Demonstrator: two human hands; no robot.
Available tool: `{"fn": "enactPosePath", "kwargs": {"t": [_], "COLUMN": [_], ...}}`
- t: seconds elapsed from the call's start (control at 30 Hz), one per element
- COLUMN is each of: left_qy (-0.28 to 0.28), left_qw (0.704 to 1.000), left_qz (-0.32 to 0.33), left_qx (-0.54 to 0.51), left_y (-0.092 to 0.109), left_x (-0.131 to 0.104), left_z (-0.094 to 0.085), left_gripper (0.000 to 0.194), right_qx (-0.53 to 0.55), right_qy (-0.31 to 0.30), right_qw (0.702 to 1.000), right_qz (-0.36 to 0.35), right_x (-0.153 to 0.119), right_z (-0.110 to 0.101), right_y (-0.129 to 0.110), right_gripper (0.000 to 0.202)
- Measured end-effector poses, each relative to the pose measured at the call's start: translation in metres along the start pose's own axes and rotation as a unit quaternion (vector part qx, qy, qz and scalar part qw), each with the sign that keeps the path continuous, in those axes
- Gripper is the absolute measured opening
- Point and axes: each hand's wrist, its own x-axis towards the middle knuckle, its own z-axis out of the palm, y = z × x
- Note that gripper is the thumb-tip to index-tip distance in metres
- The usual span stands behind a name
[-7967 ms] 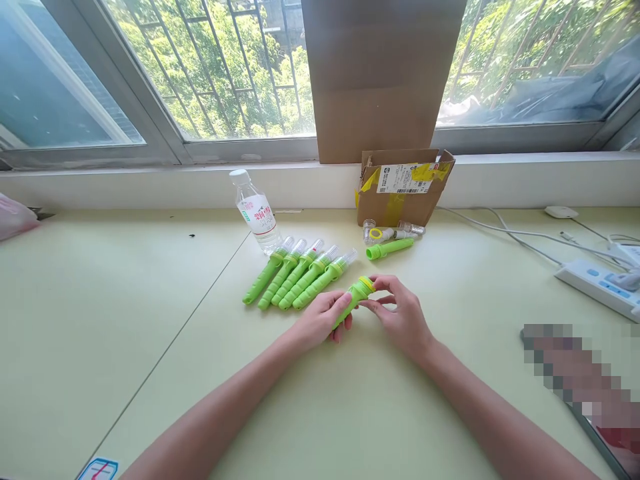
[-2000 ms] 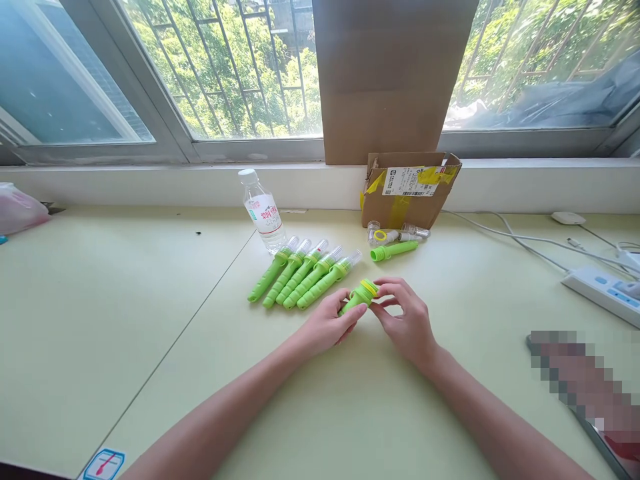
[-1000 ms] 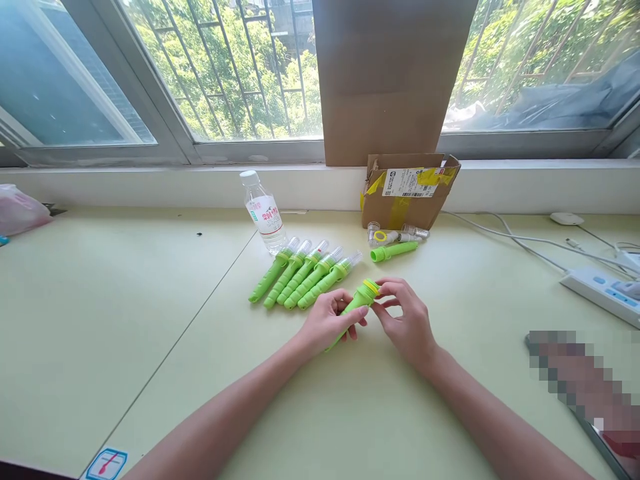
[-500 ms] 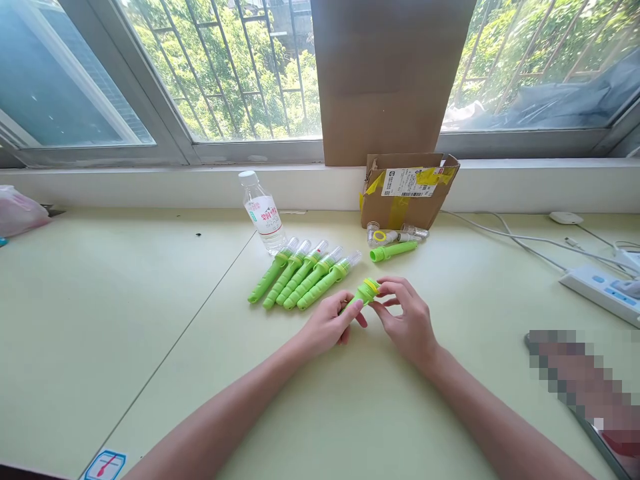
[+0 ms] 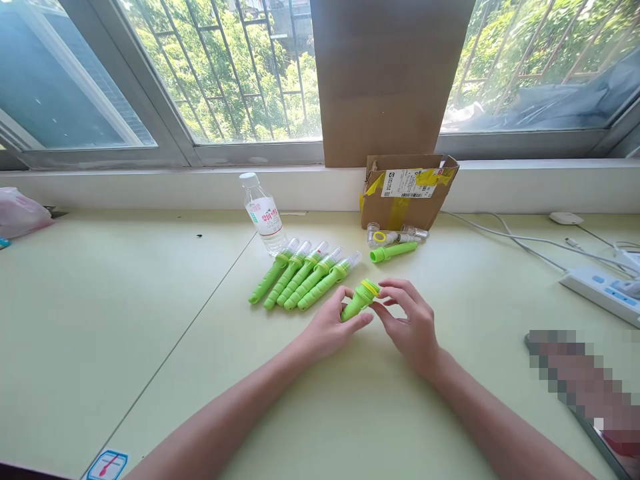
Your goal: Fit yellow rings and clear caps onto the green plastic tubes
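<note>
A green plastic tube [image 5: 357, 301] with a yellow ring round its wide end is held between my two hands, tilted up to the right. My left hand [image 5: 337, 323] cradles the lower part, its fingers behind and its thumb stretched out beneath. The thumb and fingers of my right hand [image 5: 407, 320] pinch at the ringed end. Just left lie several green tubes with clear caps [image 5: 327, 283], side by side in a slanted row. Beyond my right hand rests a capless green tube [image 5: 394, 251], near loose clear caps [image 5: 415, 231] and a yellow ring [image 5: 380, 236].
A water bottle [image 5: 265, 217] stands behind the row of tubes. An open cardboard box [image 5: 405, 200] sits against the wall below the window. To the right are white cables [image 5: 525, 238], a power strip [image 5: 600, 290] and a partly blurred phone [image 5: 575, 400].
My left thumb has come off the tube's side and extends lower, so more of the green body shows. My right hand stays at the ringed end.
</note>
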Motion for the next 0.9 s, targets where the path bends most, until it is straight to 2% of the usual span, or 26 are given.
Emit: {"fn": "enactPosePath", "kwargs": {"t": [0.1,0.23,0.57,0.9], "left_qy": [0.012,0.020,0.067,0.046], "left_qw": [1.000,0.999,0.997,0.998], "left_qz": [-0.010,-0.021,0.025,0.016], "left_qx": [-0.009,-0.020,0.018,-0.028], "left_y": [0.0007,-0.0012,-0.0079,-0.0064], "left_x": [-0.0006,-0.0003,0.0010,0.0024], "left_z": [0.0013,0.0034,0.0057,0.0023], "left_gripper": [0.039,0.039,0.028,0.029], "right_qx": [0.001,0.019,0.032,0.028], "right_qy": [-0.003,-0.026,-0.041,-0.040], "right_qw": [1.000,0.998,0.997,0.996], "right_qz": [0.006,0.047,0.058,0.070], "right_x": [-0.0006,-0.0025,-0.0009,-0.0013], "right_z": [0.0003,0.0014,0.0014,0.0017], "right_y": [0.0004,0.0024,0.0026,0.0022], "right_gripper": [0.008,0.009,0.010,0.013]}}
